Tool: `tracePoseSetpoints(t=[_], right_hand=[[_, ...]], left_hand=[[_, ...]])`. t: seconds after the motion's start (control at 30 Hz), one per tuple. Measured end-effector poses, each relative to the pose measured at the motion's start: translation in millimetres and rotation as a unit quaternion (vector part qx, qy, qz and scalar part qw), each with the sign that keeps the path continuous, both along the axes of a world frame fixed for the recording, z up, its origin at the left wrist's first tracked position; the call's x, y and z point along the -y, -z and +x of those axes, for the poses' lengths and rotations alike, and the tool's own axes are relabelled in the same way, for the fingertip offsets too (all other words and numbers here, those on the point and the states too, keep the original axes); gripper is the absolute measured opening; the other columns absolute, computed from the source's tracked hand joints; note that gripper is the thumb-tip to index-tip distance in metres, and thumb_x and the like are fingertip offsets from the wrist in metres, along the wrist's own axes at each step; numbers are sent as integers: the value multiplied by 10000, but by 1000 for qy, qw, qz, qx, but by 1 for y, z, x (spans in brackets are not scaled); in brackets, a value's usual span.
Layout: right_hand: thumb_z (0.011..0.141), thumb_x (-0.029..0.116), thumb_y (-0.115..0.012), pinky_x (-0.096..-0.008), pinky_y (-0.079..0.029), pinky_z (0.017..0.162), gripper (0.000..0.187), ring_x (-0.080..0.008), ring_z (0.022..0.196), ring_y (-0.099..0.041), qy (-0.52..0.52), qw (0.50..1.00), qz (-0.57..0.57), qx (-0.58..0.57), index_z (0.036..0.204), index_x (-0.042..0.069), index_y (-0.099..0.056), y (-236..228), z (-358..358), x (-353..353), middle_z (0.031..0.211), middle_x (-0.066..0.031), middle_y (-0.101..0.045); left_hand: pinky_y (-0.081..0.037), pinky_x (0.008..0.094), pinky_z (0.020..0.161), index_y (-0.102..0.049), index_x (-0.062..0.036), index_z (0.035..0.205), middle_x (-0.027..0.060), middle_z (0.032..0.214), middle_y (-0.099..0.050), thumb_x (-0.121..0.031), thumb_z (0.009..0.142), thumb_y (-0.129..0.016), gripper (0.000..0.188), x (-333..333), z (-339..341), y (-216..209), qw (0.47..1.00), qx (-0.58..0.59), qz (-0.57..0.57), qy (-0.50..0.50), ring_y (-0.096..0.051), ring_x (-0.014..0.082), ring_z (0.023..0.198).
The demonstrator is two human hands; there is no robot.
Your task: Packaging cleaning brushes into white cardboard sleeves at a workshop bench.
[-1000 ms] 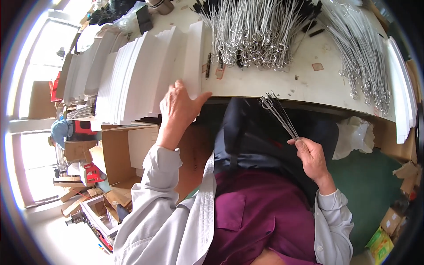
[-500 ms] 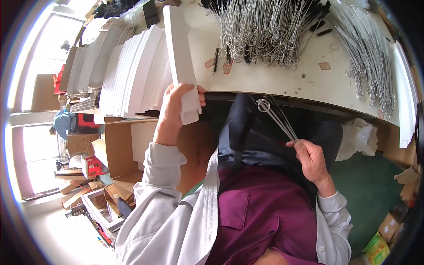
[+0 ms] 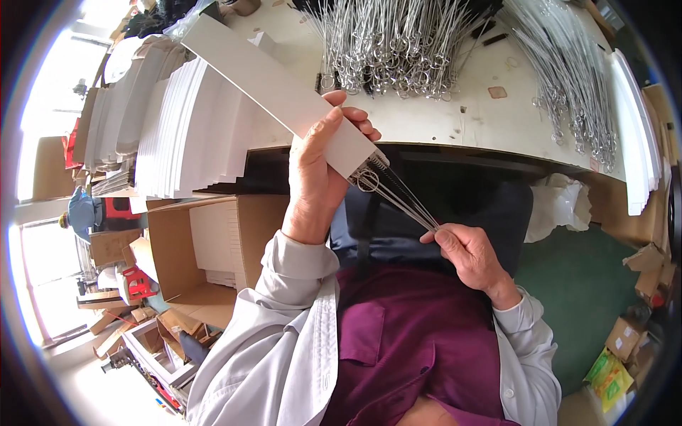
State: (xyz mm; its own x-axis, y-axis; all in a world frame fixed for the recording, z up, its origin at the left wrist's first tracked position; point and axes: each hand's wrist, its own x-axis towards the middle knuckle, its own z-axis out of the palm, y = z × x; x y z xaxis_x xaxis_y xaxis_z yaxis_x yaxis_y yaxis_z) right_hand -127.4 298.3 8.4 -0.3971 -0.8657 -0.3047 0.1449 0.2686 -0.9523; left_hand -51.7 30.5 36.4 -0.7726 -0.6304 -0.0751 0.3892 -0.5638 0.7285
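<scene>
My left hand (image 3: pixel 316 170) is wrapped round a long, narrow white cardboard box (image 3: pixel 263 82), tilted so its lower end points toward my right hand. A small bundle of wire cleaning brushes (image 3: pixel 405 199) is pinched in the fingers of my right hand (image 3: pixel 472 257). The bundle slants up to the box's lower end, with a wire ring and dark bristles right at that end. Whether any tips are inside the box, I cannot tell. Both hands are over my lap, in front of the table edge.
On the table (image 3: pixel 426 128) lie a big heap of ring-handled wire brushes (image 3: pixel 405 50) and another bundle (image 3: pixel 575 92) to the right. Flat white boxes (image 3: pixel 188 128) stand in a row at left. Below them is an open brown carton (image 3: pixel 167 248). A plastic bag (image 3: pixel 565 206) hangs at right.
My left hand has moved right and tilted the white box, its lower end swinging toward the brushes. My right hand has shifted left and slightly down, bringing the bundle to the box's end.
</scene>
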Motion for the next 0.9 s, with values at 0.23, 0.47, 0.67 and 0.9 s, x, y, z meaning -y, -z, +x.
tracePoseSetpoints(t=[0.23, 0.47, 0.67, 0.9], right_hand=[[1102, 283, -566, -262, -314, 512, 357, -50, 564, -359, 9, 1000, 7, 1, 1024, -10, -754, 5, -9, -6, 589, 50, -425], [1097, 267, -568, -265, -345, 522, 342, -65, 566, -394, 7, 993, 17, -120, 1028, -14, -751, 8, -15, -5, 591, 0, -459], [1067, 193, -620, -307, -406, 525, 249, -125, 535, -480, 56, 985, 8, -162, 1059, -31, -730, 12, 3, 2, 636, -99, -570], [1023, 142, -630, -412, -551, 599, 173, -376, 681, -683, 115, 909, -18, -399, 1081, -4, -703, 19, 19, 9, 855, -169, -712]], left_hand=[[-542, 467, 891, -528, 1, 1326, 161, 1017, -647, -177, 985, -644, 402, -5, -1, 4, 1000, 7, 11, 8, -639, 260, 909], [-581, 436, 831, -498, 18, 1295, 181, 1016, -676, -211, 965, -682, 442, -28, -2, 9, 998, 64, 19, -7, -698, 301, 859], [-584, 473, 904, -509, -8, 1292, 178, 1014, -672, -188, 994, -636, 371, -22, -5, 15, 994, 46, 39, -86, -683, 290, 914], [-550, 506, 1005, -593, -4, 1225, 182, 1059, -668, -202, 1026, -621, 282, -20, -7, 28, 980, 69, 93, -160, -656, 288, 952]])
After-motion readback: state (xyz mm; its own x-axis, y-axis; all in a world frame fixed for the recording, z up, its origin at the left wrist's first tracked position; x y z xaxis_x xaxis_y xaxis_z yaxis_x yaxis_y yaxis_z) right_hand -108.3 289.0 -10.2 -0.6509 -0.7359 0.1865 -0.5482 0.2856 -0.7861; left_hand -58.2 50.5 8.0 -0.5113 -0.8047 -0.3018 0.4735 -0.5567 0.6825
